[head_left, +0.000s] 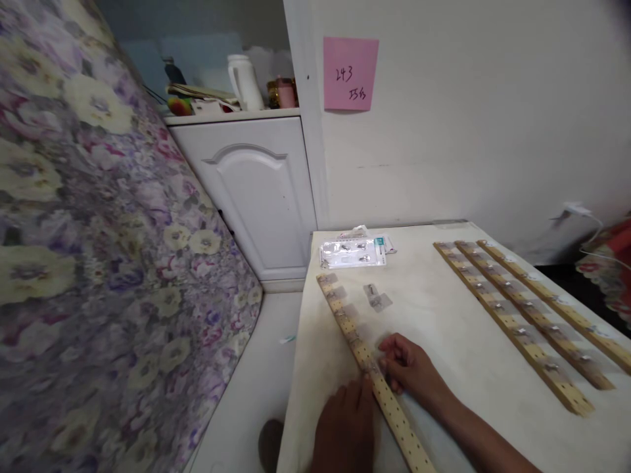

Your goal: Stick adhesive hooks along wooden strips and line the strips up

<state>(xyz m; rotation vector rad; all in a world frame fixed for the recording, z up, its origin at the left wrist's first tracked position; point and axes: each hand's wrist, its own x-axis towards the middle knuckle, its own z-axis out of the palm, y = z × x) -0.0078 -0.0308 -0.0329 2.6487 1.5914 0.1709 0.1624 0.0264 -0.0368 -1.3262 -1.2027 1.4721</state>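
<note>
A long wooden strip (394, 410) with rows of small holes lies lengthwise before me. Small clear plastic cards (342, 292) with tiny metal pieces stand along its far part. My left hand (348, 420) is at the strip's left side, fingers closed together, the fingertips at the strip by the nearest card; what they grip is hidden. On the other side, my right hand (409, 368) is closed in a pinch at the edge of that same clear card (372, 369). Two loose clear cards (378, 300) lie on the table to the right of the strip.
Three more card-bearing strips (517, 328) lie on the right of the white-covered table (409, 276). Clear plastic packages (352, 253) sit at the back left. A floral curtain (123, 263) hangs left, beside a white cabinet (251, 197). A pink note (350, 73) is on the wall.
</note>
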